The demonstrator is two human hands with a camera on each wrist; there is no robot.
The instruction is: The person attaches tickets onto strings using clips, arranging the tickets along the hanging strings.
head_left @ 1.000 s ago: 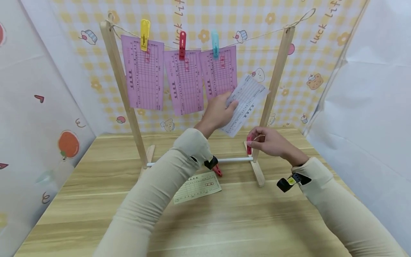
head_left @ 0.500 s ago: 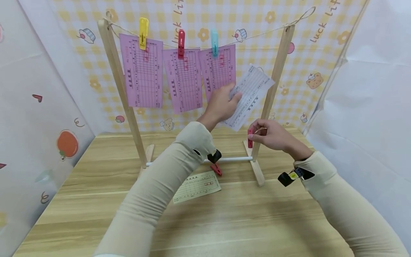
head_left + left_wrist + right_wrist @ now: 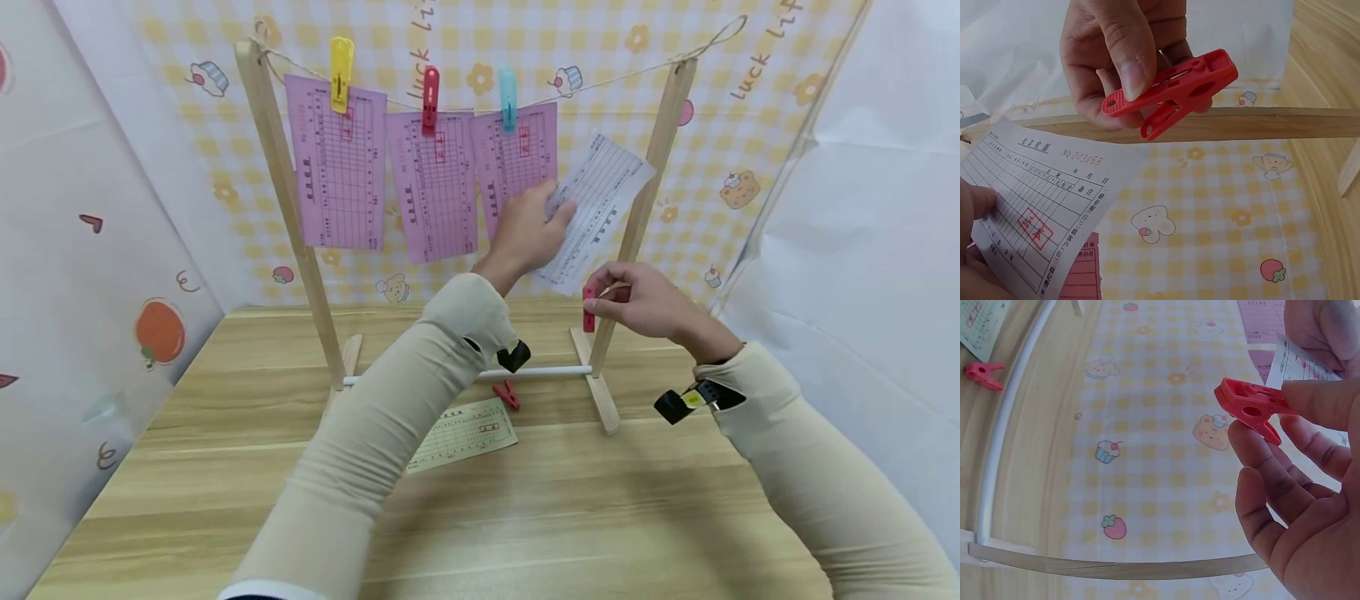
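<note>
Left hand (image 3: pixel 525 237) pinched white slip (image 3: pixel 596 208) up near string (image 3: pixel 600 82); right hand (image 3: pixel 637 304), at four o'clock, gripped red clothespin (image 3: pixel 588 307), ready for clipping.

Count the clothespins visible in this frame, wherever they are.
5. Yellow peg, red peg and blue peg on the string; one red clothespin pinched in the right hand; another red clip on the table. None seems hidden.

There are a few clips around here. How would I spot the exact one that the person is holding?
Find the wooden rack with pink slips pegged on its string. By its right post, the right hand pinches a red clip below a white slip. Unlike the red clip on the string and the red clip on the table, it is held in the air, clamping nothing.
</note>
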